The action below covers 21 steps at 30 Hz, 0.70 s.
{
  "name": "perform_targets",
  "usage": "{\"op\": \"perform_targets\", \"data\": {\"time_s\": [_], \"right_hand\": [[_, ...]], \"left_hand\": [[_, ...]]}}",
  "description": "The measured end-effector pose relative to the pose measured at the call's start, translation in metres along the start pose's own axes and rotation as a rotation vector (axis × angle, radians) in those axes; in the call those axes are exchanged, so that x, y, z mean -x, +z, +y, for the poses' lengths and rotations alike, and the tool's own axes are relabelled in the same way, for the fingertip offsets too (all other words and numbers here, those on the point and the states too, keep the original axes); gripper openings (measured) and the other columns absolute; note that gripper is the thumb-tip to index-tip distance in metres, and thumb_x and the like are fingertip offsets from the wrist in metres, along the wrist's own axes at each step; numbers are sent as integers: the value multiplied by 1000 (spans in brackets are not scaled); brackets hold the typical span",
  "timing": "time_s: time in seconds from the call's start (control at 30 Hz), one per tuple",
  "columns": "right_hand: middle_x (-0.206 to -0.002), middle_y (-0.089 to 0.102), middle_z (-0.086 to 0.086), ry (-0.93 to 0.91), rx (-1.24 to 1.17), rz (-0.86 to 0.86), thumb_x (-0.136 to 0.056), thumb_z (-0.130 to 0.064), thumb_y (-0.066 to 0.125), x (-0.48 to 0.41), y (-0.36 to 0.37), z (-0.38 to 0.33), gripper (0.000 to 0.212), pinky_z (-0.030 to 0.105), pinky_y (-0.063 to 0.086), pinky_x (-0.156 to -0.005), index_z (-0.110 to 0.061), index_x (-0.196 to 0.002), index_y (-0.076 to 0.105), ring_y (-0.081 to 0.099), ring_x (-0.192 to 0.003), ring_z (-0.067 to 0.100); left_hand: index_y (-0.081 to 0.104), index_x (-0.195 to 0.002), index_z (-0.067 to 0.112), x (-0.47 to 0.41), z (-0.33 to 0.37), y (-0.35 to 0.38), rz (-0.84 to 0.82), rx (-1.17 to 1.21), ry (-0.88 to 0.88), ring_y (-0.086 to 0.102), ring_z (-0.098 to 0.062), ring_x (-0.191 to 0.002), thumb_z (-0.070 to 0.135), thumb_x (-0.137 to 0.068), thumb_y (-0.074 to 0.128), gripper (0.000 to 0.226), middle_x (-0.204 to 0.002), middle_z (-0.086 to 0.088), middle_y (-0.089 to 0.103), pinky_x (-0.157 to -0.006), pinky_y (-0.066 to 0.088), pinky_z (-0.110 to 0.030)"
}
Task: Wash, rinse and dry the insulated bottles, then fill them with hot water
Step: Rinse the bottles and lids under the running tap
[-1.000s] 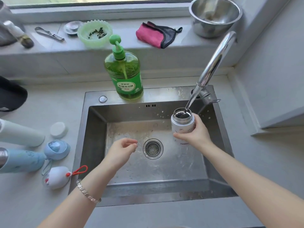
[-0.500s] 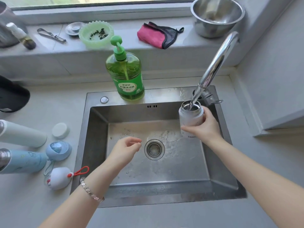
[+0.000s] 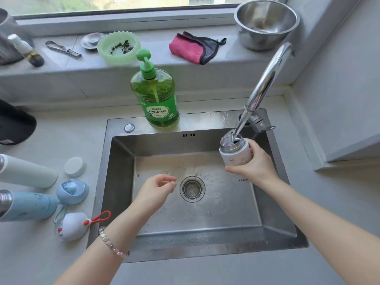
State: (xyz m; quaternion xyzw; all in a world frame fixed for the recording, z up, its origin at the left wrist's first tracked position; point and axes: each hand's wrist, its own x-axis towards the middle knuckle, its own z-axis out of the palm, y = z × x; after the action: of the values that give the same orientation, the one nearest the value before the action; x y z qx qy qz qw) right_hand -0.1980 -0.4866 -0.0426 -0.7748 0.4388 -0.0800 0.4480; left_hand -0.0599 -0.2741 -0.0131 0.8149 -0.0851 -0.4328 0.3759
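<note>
Grips a small white insulated bottle (image 3: 236, 155) in the right hand (image 3: 255, 164), fingers and thumb wrapped round its lower body. Holds it lidless above the back right part of the sink (image 3: 121, 161), mouth tilted a little leftward, directly under the tip of the faucet (image 3: 265, 81). Catches a thin stream of water from the spout straight in the steel mouth.

Hangs the left hand (image 3: 155, 190) over the basin, well to the left of the right hand and nearer the body, fingers loosely curled, thumb close to the fingertips, holding nothing. Wears a metal link bracelet (image 3: 113, 242) on that wrist.

Just right of the left hand, between the two hands: the drain strainer (image 3: 192, 189), with water drops scattered on the basin floor around it. Beyond the left hand, on the sink's rear ledge: a green dish soap pump bottle (image 3: 156, 99), upright.

On the counter well left of the left hand: a pale green bottle (image 3: 28, 171) and a blue bottle (image 3: 30, 204), both lying on their sides. Between those and the left hand: a round white cap (image 3: 75, 166), a blue lid (image 3: 72, 191) and a white lid with a red loop (image 3: 74, 226).

On the window ledge, far beyond both hands: a pale green dish (image 3: 118, 46), a pink cloth (image 3: 190, 47) and, beyond the right hand, a steel bowl (image 3: 266, 23).
</note>
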Motion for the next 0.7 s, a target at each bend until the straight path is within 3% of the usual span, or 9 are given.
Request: {"op": "perform_targets", "data": {"time_s": [0.17,0.27,0.47,0.6,0.7], "right_hand": [[-100,39,-2,135,843,-416,-56,-38,76,8,-26,3,73,27,46,-65,-34,-121,43,55,-78,19],[-101,37,-2,173,1198,-579,-62,-41,73,12,-35,-7,62,22,35,-55,-29,-116,45,50,-73,16],[-102,37,1,105,1338,-593,-64,-44,73,6,-35,-25,60,24,38,-61,-25,-114,46,45,-69,14],[-100,40,1,208,1470,-638,-63,-46,74,11,-51,-17,63,26,45,-74,-24,-116,49,53,-89,17],[-98,43,-2,214,1325,-574,-60,-45,75,14,-57,2,59,27,45,-73,-28,-110,48,51,-84,17]], "left_hand": [[62,-87,24,0,-6,-1,2,14,-6,62,-19,-97,11,-91,54,15,-99,-8,68,-84,45,-29],[64,-91,20,3,-12,1,-9,21,-16,61,-18,-94,11,-92,53,14,-98,-7,68,-74,45,-26],[60,-85,24,6,-10,8,-31,16,-5,61,-19,-94,10,-92,53,17,-97,-6,67,-69,43,-22],[60,-82,27,6,-10,7,-37,5,4,62,-18,-97,12,-92,55,18,-96,-3,67,-79,43,-27],[59,-82,28,5,-10,5,-35,9,9,61,-17,-96,13,-92,54,19,-95,-1,66,-79,43,-27]]}}
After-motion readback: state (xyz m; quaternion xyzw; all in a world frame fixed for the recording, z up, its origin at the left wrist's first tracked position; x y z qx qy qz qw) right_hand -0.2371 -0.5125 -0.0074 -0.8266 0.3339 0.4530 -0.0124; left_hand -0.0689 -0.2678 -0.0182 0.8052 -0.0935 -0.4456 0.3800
